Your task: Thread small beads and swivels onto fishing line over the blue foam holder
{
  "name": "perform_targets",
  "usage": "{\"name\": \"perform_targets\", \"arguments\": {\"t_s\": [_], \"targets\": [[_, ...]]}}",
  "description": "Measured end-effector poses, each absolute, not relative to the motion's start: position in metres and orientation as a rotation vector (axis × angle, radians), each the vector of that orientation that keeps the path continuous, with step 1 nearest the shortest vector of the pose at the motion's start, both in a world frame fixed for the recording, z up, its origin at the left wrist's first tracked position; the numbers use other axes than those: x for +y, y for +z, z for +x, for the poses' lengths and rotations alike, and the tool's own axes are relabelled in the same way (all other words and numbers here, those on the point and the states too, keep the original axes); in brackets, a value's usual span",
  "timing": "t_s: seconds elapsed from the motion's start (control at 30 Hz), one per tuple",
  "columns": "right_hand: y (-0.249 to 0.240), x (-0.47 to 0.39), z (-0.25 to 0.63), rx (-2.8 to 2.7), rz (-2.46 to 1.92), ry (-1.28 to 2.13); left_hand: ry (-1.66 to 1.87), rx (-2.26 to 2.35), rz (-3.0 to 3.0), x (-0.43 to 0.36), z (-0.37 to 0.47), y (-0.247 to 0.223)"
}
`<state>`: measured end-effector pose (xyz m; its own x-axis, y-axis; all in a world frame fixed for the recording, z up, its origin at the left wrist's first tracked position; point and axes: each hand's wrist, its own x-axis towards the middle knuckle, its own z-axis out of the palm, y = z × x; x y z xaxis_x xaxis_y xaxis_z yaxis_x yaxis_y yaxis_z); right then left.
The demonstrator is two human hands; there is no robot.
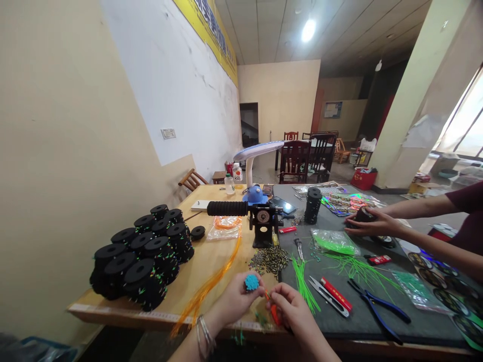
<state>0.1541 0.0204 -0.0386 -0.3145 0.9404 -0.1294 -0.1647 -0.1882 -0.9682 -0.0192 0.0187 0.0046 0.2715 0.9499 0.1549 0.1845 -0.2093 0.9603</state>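
Note:
My left hand (241, 297), with bracelets at the wrist, is closed around a bundle topped by a blue cluster (251, 282). Close beside it on the right, my right hand (287, 304) is closed on a small red-orange item (275, 315), and a thin orange strand (267, 294) shows between the two hands. Orange strands (217, 277) trail over the wooden table to the left. Beyond my hands lies a heap of small metallic pieces (269, 260), next to a black winding device (263, 221). Green scraps (261, 318) lie near the table's front edge.
Stacked black spools (138, 271) fill the left side. Right of my hands are green strands (303, 284), snips (330, 296), a red lighter (337, 294) and blue-handled pliers (377, 304). A lamp (249, 171) stands behind. Another person's hands (372, 223) hold a dark spool at right.

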Motion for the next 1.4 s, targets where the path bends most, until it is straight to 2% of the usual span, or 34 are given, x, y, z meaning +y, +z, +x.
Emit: {"name": "perform_targets", "arguments": {"t_s": [0.13,0.33,0.53,0.77,0.97,1.1,1.4], "targets": [[-0.028,0.017,0.155,-1.235,-1.018,1.537,1.010,1.122,1.774,0.011,-0.018,0.016],[-0.021,0.011,0.150,-1.306,-0.986,1.568,1.102,1.181,1.744,0.001,-0.014,0.024],[-0.015,0.009,0.150,-1.119,-0.978,1.639,1.220,1.086,1.413,0.000,-0.014,-0.006],[-0.006,0.005,0.149,-1.031,-0.921,1.666,1.026,0.941,1.357,-0.003,-0.008,-0.018],[-0.010,0.004,0.150,-1.023,-0.913,1.640,1.058,1.030,1.229,-0.005,-0.009,-0.021],[-0.021,0.007,0.154,-1.124,-0.989,1.508,1.114,1.050,1.139,-0.004,-0.010,-0.027],[-0.039,0.004,0.155,-1.433,-1.051,1.375,1.174,0.976,1.268,0.002,-0.005,-0.025]]}}
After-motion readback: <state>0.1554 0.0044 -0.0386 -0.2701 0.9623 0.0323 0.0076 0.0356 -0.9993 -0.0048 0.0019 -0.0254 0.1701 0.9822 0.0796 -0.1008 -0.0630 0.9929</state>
